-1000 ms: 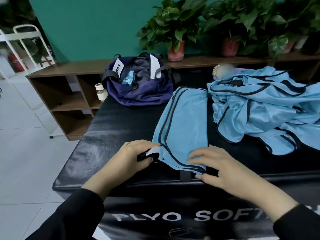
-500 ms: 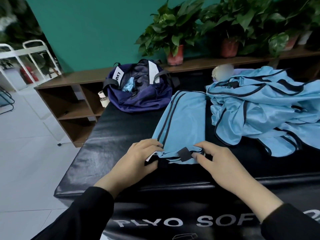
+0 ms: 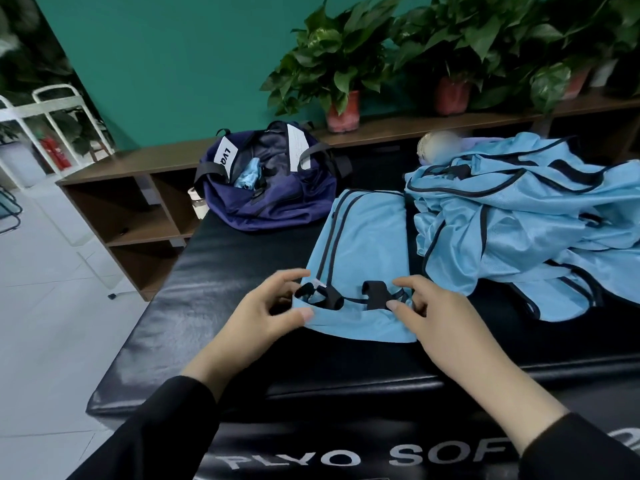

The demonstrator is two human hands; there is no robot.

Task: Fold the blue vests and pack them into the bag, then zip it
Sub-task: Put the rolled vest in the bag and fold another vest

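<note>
Right now a blue vest point(image 3: 363, 244) lies as a long folded strip on the black padded table point(image 3: 221, 271), its near end turned up toward the person. Both hands work that near end. The left hand point(image 3: 266, 317) has its thumb pressed on the turned-up edge at the left corner, while its curled fingers point(image 3: 294, 275) pinch the cloth from behind, next to the small black straps point(image 3: 322, 296) and a bit of white label. The right hand point(image 3: 436, 313) grips the right corner the same way, thumb on the front of the fold and fingers curled over the edge beside a black strap loop point(image 3: 375, 294). Just to the right of the strip, and partly overlapping its far side, sits a loose heap of more blue vests point(image 3: 526, 216) with dark trim. At the far left corner of the table stands the navy bag point(image 3: 270, 188), unzipped and gaping, with a piece of blue cloth visible inside and white tags on its handles. Behind the table runs a low wooden shelf point(image 3: 114, 199) carrying potted plants point(image 3: 341, 64) against a teal wall. White lettering shows on the table's front face. Both forearms are in black sleeves point(image 3: 166, 431).
</note>
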